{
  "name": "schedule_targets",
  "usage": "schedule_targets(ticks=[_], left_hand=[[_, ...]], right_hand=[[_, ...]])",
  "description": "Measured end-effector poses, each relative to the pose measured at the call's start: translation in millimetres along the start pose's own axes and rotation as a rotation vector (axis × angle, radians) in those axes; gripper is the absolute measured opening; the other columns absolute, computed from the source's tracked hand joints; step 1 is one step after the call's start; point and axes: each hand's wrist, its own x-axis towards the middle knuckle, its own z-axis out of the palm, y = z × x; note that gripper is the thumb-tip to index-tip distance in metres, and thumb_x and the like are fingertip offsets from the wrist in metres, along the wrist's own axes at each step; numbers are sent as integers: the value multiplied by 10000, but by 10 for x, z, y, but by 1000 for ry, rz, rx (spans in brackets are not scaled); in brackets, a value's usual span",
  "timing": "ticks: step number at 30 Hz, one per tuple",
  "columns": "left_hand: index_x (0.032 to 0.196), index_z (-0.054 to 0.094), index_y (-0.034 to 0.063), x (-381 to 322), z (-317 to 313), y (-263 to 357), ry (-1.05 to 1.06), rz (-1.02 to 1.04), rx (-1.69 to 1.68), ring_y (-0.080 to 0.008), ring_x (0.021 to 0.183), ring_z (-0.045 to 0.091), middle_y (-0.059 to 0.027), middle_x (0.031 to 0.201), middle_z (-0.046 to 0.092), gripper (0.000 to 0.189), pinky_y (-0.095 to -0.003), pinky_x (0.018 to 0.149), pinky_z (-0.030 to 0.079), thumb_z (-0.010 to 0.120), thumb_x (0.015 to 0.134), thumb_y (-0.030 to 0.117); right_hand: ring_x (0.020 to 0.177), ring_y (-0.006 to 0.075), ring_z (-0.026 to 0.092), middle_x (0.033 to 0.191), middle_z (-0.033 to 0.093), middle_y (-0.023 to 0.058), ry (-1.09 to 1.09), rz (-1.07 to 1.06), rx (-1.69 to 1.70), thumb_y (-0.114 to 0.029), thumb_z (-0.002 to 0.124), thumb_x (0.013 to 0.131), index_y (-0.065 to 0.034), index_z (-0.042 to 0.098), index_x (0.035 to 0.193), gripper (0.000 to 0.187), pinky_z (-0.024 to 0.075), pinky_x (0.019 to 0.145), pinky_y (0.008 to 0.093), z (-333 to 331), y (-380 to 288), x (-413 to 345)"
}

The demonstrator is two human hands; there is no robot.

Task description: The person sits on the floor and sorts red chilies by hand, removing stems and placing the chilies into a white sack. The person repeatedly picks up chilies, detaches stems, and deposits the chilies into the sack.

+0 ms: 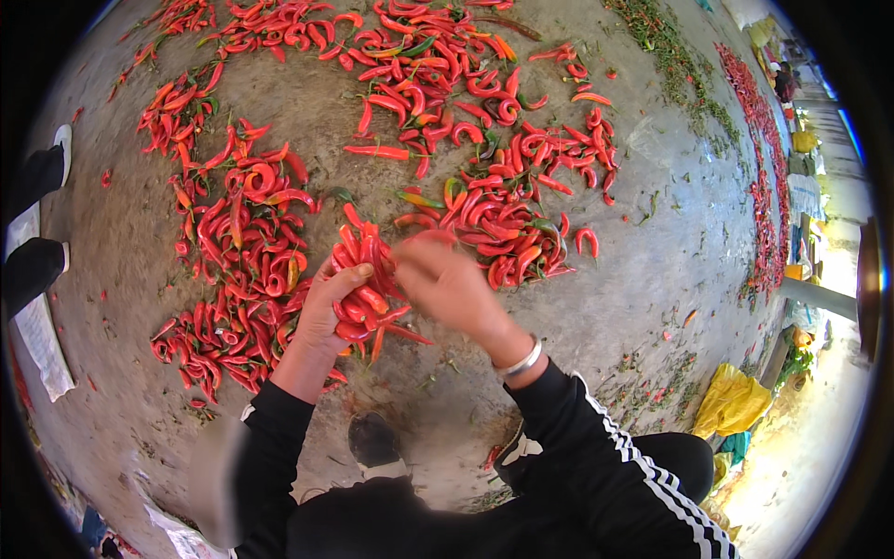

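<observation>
My left hand [328, 300] grips a bunch of red chili peppers [363, 279], the thumb laid across them. Beside it on the right is my right hand [447, 283], blurred, its fingers at the bunch's edge; whether it holds a pepper cannot be told. A silver bangle [522, 360] circles that wrist. Left of my hands lies a heap of red peppers [244, 237] on the concrete floor [391, 175]. Another heap [503, 230] sits to the right, with a few green-tinged peppers in it. Farther ahead, a larger spread of peppers [426, 70] reaches the upper rim.
Green stems and scraps [670, 63] form a strip at upper right. Past them runs a long row of red peppers [761, 161]. A yellow sack [733, 402] lies at lower right. Another person's legs [35, 182] are at the left rim, near a white sheet [42, 335].
</observation>
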Motion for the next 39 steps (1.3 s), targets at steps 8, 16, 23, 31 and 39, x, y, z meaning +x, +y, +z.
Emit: schedule_targets(ticks=[8, 16, 23, 31, 39], left_hand=[[1200, 589, 18, -314, 225, 136, -144, -57, 118, -182, 938, 676, -77, 1053, 679, 444, -342, 852, 561, 740, 784, 50], [1192, 588, 3, -405, 130, 97, -163, -48, 204, -198, 896, 680, -100, 1010, 681, 453, -362, 842, 565, 745, 774, 82], [1118, 589, 16, -331, -278, 288, -37, 122, 78, -213, 899, 681, -133, 966, 686, 339, -358, 835, 563, 719, 817, 101], [1095, 588, 20, -213, -334, 16, 100, 35, 6, -218, 859, 698, -138, 969, 700, 268, -355, 781, 582, 689, 851, 62], [1132, 570, 21, -94, -510, 32, 90, 52, -30, -203, 775, 697, -125, 958, 695, 324, -331, 690, 587, 719, 861, 118]], right_hand=[[687, 51, 542, 791, 624, -14, 16, 114, 653, -117, 642, 948, -14, 660, 929, 106, 438, 608, 218, 17, -4, 164], [576, 92, 548, 685, 613, 9, -53, 304, 1179, -156, 635, 960, -45, 621, 798, 197, 435, 538, 247, 123, 149, 36], [765, 415, 634, 807, 598, 225, -798, -200, -866, -202, 565, 864, -47, 628, 846, 169, 514, 679, 500, -116, 471, 161], [986, 297, 582, 973, 640, 58, 178, -366, -1310, -126, 573, 850, -97, 648, 942, 123, 481, 765, 471, -33, 686, 1713], [876, 377, 606, 940, 551, 159, 24, -344, -271, -110, 607, 845, -31, 606, 1044, 214, 504, 765, 427, 402, 134, 179]])
